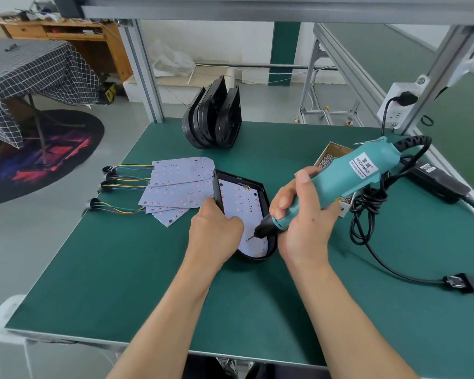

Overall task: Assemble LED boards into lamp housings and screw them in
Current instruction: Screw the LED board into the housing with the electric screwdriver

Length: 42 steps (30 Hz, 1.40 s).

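Note:
A black lamp housing (266, 191) lies on the green table with a white LED board (240, 203) seated inside it. My right hand (301, 214) grips a teal electric screwdriver (348, 179), its black tip tilted down onto a small screw (248, 238) on the board's near end. My left hand (215, 233) holds the housing's left rim, fingers curled over its edge. Several loose LED boards (179, 186) with coloured wires lie fanned out to the left of the housing.
A stack of empty black housings (214, 119) stands on edge at the table's back. A cardboard box of screws (327, 158) sits behind the screwdriver. The tool's black cord (367, 214) coils at the right, near a black power adapter (438, 181).

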Available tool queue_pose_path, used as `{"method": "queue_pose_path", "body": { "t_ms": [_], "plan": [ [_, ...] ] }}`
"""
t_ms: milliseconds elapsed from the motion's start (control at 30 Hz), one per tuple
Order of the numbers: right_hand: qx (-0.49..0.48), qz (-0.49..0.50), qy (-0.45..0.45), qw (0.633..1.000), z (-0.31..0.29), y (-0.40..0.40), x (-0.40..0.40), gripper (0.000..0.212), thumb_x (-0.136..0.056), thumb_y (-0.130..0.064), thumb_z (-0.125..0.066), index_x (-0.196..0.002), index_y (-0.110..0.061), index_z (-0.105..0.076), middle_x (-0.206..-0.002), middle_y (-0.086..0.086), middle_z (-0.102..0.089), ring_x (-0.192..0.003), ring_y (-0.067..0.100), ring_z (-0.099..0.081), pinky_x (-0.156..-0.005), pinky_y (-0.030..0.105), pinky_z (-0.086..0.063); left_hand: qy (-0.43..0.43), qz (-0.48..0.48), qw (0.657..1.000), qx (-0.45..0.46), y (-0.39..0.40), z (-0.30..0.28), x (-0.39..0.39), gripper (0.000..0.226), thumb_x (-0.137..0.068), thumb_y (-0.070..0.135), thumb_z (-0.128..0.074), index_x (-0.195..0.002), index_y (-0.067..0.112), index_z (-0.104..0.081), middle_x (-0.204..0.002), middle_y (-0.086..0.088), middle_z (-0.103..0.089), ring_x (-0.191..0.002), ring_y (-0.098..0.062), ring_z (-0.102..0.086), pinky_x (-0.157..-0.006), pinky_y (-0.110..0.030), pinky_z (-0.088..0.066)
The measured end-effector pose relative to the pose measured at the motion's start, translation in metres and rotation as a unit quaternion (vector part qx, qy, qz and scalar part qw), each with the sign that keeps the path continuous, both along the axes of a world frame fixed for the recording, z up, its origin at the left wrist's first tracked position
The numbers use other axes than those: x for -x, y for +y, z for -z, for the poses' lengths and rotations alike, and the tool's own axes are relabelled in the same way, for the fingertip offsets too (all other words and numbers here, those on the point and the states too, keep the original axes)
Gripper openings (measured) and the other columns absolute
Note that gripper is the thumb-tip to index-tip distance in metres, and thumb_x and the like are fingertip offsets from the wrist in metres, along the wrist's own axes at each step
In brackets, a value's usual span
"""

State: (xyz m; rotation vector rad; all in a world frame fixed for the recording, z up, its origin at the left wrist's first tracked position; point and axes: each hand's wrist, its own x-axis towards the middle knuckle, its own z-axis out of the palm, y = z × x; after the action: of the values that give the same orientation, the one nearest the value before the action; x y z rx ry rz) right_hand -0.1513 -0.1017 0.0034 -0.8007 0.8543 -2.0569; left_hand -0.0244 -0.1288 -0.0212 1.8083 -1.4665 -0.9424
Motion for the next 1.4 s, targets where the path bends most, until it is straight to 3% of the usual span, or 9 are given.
{"method": "queue_pose_path", "body": {
  "t_ms": [800,1000,1400],
  "plan": [
    [-0.005,-0.007,0.003,1.000,0.002,-0.001,-0.001,0.012,-0.092,-0.026,-0.063,-0.080,-0.031,-0.061,-0.054,0.001,-0.047,-0.042,0.021,-0.041,-0.050,0.027,-0.035,-0.001,0.001,1.000,0.003,0.000,0.001,0.000,0.012,-0.081,0.015,-0.058,-0.090,0.016,-0.051,-0.087,-0.001,-0.059,-0.070,-0.014,-0.053,-0.051,-0.027,-0.034],
    [0.000,-0.022,0.019,1.000,0.003,0.000,0.000,0.006,-0.093,-0.029,-0.065,-0.088,-0.027,-0.064,-0.057,0.003,-0.051,-0.045,0.022,-0.043,-0.050,0.027,-0.036,-0.005,-0.001,1.000,0.000,0.000,0.001,-0.001,0.012,-0.080,0.016,-0.059,-0.089,0.016,-0.051,-0.087,-0.001,-0.059,-0.073,-0.015,-0.054,-0.054,-0.029,-0.036],
    [0.021,-0.015,-0.054,0.998,-0.007,0.001,0.024,0.019,-0.094,-0.030,-0.062,-0.100,-0.013,-0.058,-0.059,0.002,-0.048,-0.044,0.018,-0.041,-0.051,0.026,-0.037,-0.005,0.013,1.000,-0.014,0.003,0.001,-0.001,0.015,-0.084,0.019,-0.061,-0.097,0.014,-0.056,-0.091,-0.001,-0.063,-0.077,-0.014,-0.058,-0.055,-0.028,-0.039]
  ]
}}
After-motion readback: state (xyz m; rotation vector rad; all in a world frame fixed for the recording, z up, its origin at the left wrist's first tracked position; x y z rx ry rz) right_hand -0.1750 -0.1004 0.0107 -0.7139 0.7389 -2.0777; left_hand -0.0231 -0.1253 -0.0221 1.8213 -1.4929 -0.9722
